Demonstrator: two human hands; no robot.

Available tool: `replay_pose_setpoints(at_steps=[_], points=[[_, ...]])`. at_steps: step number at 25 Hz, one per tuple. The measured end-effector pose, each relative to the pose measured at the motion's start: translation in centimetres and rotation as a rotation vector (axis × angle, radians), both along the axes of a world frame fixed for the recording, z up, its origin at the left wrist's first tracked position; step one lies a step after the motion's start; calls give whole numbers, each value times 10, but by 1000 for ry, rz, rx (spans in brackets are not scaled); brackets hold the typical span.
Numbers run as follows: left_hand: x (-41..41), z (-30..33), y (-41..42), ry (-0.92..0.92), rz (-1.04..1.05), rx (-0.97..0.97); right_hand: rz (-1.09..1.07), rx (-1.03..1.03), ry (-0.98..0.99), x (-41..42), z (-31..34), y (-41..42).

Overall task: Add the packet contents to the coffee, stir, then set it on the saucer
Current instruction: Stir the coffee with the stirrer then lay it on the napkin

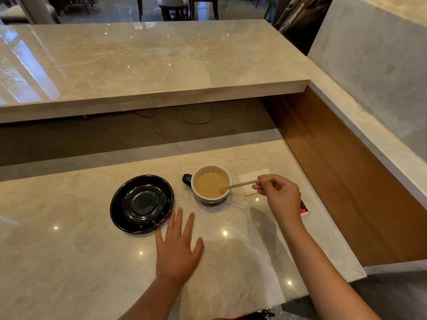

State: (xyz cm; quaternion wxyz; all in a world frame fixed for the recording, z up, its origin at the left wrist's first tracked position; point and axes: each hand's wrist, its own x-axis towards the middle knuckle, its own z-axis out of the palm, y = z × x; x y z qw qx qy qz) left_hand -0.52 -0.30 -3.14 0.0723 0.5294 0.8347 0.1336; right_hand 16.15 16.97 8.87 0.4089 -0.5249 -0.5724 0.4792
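A cup (211, 197), white inside with a dark handle on its left, stands on the marble counter and holds light-brown coffee (209, 184). My right hand (278, 196) pinches a thin wooden stir stick (242, 184) whose tip dips into the coffee at the cup's right side. An empty black saucer (120, 205) lies to the left of the cup, apart from it. My left hand (178, 249) rests flat on the counter, fingers spread, just in front of the saucer and cup. A red and white packet (305, 207) peeks out behind my right wrist.
A white napkin (250, 177) lies right of the cup, under the stick. A raised marble ledge (150, 65) runs across the back, and a wooden side panel (346, 181) walls the counter on the right. Black cables lie under the ledge.
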Motion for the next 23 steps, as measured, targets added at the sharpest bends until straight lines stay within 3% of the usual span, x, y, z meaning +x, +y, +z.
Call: replay_pose_setpoints(at_steps=[12,15,19,23], points=[[1,1,0,-4,-6,7,-15,21,166,35,4,18],[1,2,-1,3,-7,11,62,273,-51,49,-5,24],[1,3,-1,2,-10,16,303,833,-478,68,-36,29],[2,3,-1,11,-5,-8,472,1088,-694,84,-62,35]])
